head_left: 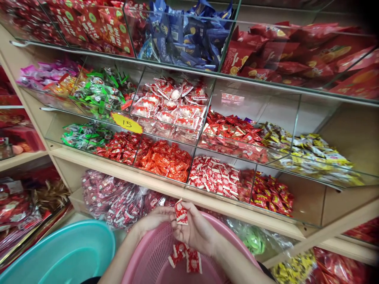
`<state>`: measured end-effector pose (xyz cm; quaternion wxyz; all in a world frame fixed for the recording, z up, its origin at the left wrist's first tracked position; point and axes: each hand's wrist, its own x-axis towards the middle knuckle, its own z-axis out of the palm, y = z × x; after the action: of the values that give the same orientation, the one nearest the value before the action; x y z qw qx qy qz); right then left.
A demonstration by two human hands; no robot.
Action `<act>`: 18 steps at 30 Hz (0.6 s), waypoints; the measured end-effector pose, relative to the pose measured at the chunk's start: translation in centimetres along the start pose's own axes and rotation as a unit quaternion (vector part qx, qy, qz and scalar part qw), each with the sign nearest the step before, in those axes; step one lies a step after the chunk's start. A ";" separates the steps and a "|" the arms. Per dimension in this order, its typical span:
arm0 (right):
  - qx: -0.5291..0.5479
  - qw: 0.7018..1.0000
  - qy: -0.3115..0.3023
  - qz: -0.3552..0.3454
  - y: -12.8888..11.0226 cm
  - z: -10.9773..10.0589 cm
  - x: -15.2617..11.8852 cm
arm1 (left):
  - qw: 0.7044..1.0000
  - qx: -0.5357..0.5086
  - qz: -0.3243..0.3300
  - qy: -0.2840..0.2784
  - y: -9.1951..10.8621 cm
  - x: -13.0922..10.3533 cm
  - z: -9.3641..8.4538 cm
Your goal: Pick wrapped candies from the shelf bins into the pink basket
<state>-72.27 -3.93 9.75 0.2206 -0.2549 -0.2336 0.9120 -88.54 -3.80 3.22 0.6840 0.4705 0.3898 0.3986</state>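
Observation:
A small red-and-white wrapped candy (181, 213) stands upright in the fingers of my right hand (199, 230), with the thumb along its right side. From the other side, my left hand (155, 221) reaches in with its fingers together at the candy's left edge. Its fingertips are partly hidden there. Both hands are above a pink plastic basket (139, 256) with perforated walls. Several more candies (194, 260) in the same red-and-white wrapping lie inside the basket, below my right hand.
Glass-fronted shelves hold sorted candies, including matching red-and-white ones (214, 176) and orange-red ones (164, 159). A yellow tag (127, 123) reads 15. To the left stands a teal tub (59, 252). Bagged candies (115, 197) fill the space under the wooden ledge (266, 221).

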 end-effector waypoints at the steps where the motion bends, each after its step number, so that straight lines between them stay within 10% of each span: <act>1: -0.005 1.000 -0.004 -0.004 -0.1 0.1 0.0 | 1.000 -0.001 0.001 -0.004 -0.2 0.1 -0.1; 10: -0.200 0.974 -0.021 -0.102 -3.3 4.6 1.6 | 0.997 0.065 0.008 0.038 -0.6 0.3 -0.6; 15: -0.404 0.885 0.038 -0.229 -8.5 7.3 4.8 | 0.994 0.089 -0.040 0.040 0.1 -0.2 -0.3; 18: -0.554 0.779 0.135 -0.262 -10.8 7.5 6.8 | 0.994 0.092 -0.035 0.054 0.2 -0.3 -0.2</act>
<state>-78.74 5.82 18.77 0.3014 -0.3825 -0.7239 0.4887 -88.88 -3.94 3.39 0.6292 0.4955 0.4775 0.3613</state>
